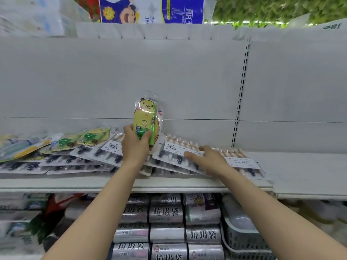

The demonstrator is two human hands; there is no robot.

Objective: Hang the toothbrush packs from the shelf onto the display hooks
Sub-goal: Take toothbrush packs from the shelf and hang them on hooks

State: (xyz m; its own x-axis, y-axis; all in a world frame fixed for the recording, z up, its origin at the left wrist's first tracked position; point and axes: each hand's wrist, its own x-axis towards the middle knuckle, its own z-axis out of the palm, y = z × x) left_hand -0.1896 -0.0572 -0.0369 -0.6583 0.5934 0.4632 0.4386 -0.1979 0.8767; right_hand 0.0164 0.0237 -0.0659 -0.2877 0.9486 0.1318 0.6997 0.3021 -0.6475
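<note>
The left hand [136,145] is gripping a yellow bear toothbrush pack [144,114] upright. The right hand [206,159] is resting, fingers [205,147] relaxed, on a multi-brush pack [174,149] lying on the shelf [169,183].

left hand [136,147] and right hand [205,160] on long bare forearms.

Top: blue-and-white tissue pack [150,10] with cartoon face; green foliage [272,8] to its right. Back panel [131,76] white, with slotted upright [242,91]. Bottom: silver bag rolls [166,212] stacked in rows; white basket [244,243] just right of them.
</note>
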